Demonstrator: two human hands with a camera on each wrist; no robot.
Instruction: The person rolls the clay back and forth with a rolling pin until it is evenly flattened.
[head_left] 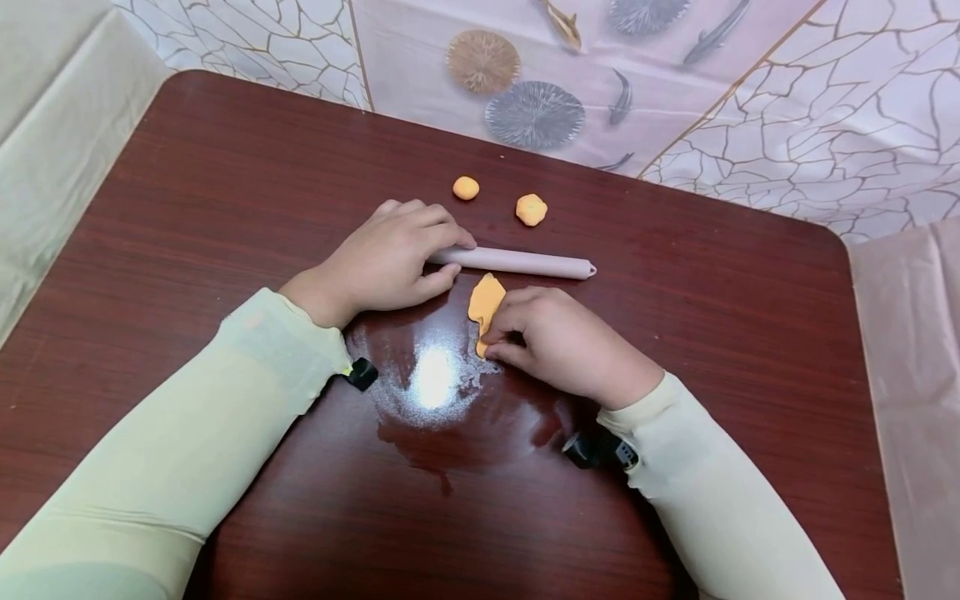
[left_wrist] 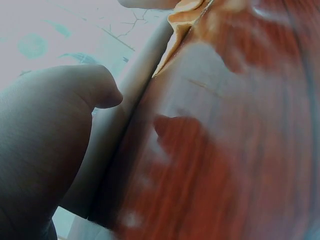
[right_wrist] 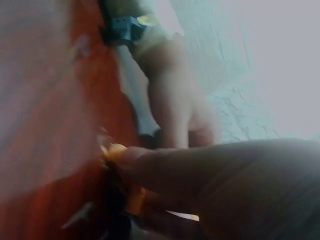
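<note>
A flattened orange dough piece (head_left: pixel 485 302) lies on the dark wooden table (head_left: pixel 225 192), just in front of a pale rolling pin (head_left: pixel 525 262). My right hand (head_left: pixel 555 337) pinches the near edge of this dough with curled fingertips; the right wrist view shows the orange dough (right_wrist: pixel 117 152) under a finger. My left hand (head_left: pixel 390 258) rests on the left end of the rolling pin, fingers laid over it. In the left wrist view the thumb (left_wrist: pixel 95 87) lies against the pin (left_wrist: pixel 125 115), with the dough edge (left_wrist: pixel 177 30) beyond.
Two small orange dough balls (head_left: pixel 466 187) (head_left: pixel 531 209) sit behind the pin. A dusting of white flour (head_left: pixel 431 379) covers the table between my wrists. A patterned cloth (head_left: pixel 675 83) hangs past the table's far edge.
</note>
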